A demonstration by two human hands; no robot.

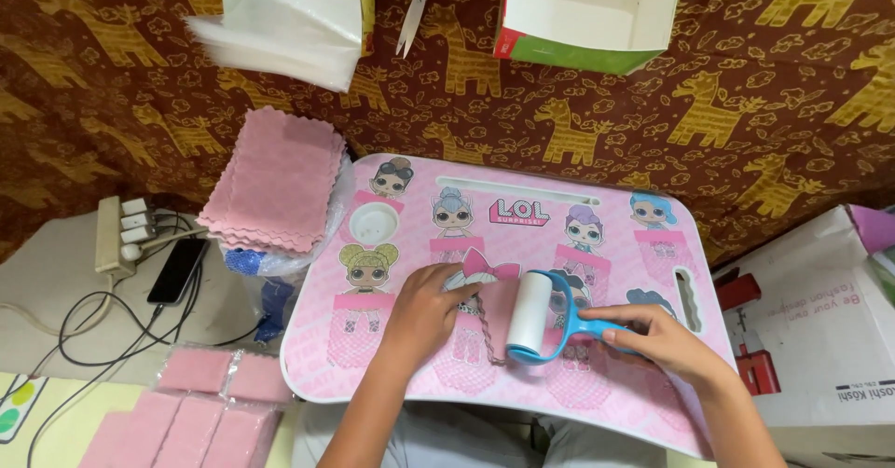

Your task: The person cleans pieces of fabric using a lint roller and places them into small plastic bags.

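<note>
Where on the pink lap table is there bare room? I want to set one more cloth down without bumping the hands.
The lap table is free along its far half, between the round cup recess and the slot, and at its near-left corner. The near middle is crowded: left hand presses a cloth, right hand holds the lint roller.

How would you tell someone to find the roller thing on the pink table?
Find the pink lap table with cartoon dolls printed on it, in front of the brown giraffe-patterned cloth. Near its front edge are two hands; the right hand grips a bright blue handle. That handle carries the lint roller, the only white cylinder on the table.
</note>
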